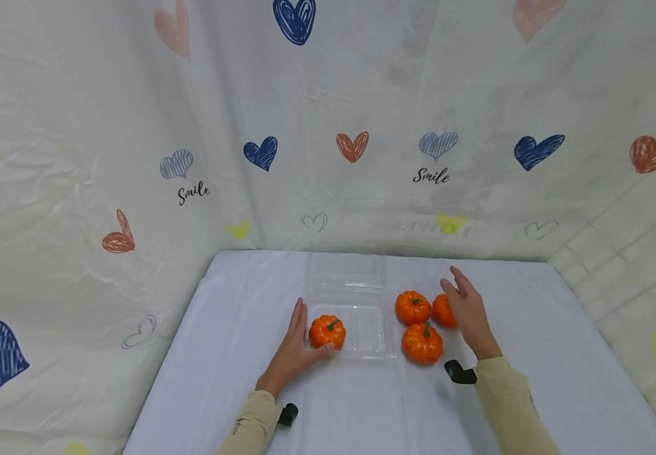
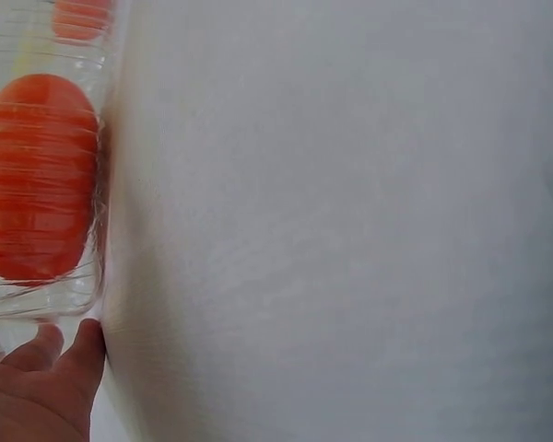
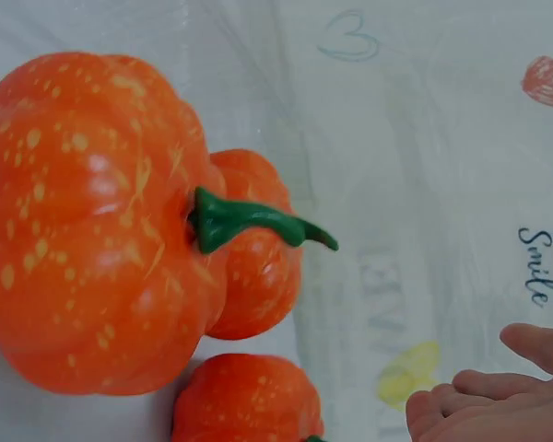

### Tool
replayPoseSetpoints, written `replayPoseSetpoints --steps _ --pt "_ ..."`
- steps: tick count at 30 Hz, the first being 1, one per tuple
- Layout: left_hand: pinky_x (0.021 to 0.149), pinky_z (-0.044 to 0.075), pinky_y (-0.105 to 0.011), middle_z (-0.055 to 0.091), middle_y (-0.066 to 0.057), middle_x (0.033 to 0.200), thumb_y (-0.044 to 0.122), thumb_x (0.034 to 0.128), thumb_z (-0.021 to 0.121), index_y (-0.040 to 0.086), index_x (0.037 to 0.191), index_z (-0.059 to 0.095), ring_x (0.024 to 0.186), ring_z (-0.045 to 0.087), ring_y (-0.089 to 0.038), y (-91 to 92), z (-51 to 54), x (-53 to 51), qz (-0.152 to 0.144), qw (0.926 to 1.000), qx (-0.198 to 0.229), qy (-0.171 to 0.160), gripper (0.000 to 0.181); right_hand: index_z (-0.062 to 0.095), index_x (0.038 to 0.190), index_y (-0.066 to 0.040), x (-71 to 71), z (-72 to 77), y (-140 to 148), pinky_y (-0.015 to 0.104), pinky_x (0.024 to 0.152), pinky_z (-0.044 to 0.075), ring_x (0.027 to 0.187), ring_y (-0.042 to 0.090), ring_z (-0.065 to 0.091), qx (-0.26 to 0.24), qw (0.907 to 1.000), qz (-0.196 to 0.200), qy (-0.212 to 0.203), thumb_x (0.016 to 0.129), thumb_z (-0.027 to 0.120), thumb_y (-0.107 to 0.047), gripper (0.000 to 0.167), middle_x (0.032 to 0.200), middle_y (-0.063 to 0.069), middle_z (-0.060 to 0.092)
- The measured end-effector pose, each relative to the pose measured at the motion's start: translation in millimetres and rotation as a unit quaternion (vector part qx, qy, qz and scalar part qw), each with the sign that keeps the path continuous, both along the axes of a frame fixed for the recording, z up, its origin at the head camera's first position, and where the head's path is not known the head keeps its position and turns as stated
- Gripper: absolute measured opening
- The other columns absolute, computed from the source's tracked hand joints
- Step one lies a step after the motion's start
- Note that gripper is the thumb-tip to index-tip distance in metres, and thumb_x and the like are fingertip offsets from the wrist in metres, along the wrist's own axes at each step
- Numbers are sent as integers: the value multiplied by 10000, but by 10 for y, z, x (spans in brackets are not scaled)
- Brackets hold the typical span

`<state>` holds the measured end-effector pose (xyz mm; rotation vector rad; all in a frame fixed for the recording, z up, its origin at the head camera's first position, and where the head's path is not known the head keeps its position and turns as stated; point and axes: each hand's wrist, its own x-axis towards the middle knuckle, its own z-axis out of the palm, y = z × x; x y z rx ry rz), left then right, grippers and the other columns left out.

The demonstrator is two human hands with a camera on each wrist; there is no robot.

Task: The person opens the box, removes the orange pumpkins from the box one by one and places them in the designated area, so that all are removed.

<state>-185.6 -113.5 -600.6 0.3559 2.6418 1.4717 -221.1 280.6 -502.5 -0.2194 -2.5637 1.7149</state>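
Note:
A clear plastic clamshell box (image 1: 364, 356) lies with its lid (image 1: 345, 270) folded back, and a small orange toy pumpkin (image 1: 327, 332) sits in its left part. My left hand (image 1: 294, 351) rests at the box's left front corner, fingers straight along the side and thumb at the front edge. Through the ribbed wall in the left wrist view, the pumpkin (image 2: 39, 180) looks blurred. Right of the box stand three more pumpkins: a rear one (image 1: 413, 308), a front one (image 1: 421, 344) and a right one (image 1: 443, 312). My right hand (image 1: 469, 316) hovers beside the right one, partly covering it, fingers extended and holding nothing.
A white cloth (image 1: 237, 316) covers the table. Behind it and at both sides hangs a pale curtain (image 1: 328, 95) printed with hearts and words. Dark wrist camera mounts (image 1: 460, 372) stick out beside the sleeves.

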Motion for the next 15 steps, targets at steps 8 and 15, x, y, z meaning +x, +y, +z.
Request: replayPoseSetpoints --steps 8,15 --pt "1244 308 -478 -86 64 1795 615 895 812 63 1724 68 1625 166 -275 -10 8 11 16 10000 -11 11 1243 195 1732 -146 22 86 -183 594 1269 211 1623 376 147 -341 9992 115 -153 1117 457 -563 789 1777 145 160" --pt "1254 286 -502 -90 49 1796 623 896 805 57 1721 59 1629 139 -283 -3 6 3 -15 10000 -23 43 1248 236 1722 -122 36 116 -305 586 1265 232 1612 367 194 -476 9984 306 30 1120 474 -548 775 1765 146 216"
